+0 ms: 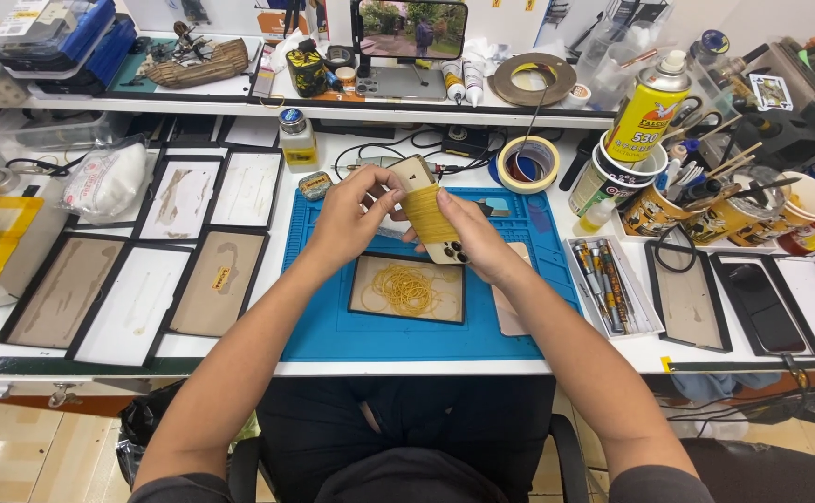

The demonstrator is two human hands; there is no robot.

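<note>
Phone (429, 216) — wrapped in yellow rubber bands — is gripped by left hand (347, 224) and right hand (475, 237). Held above blue mat (328, 317); crowded white bench (277, 237) all round.

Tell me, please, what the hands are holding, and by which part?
Both hold a phone wrapped in yellow rubber bands: left hand at its upper end, right hand at its lower end.

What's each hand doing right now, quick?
Left hand: closed on the phone wrapped in yellow rubber bands.
Right hand: closed on the same phone, lower end.
</note>
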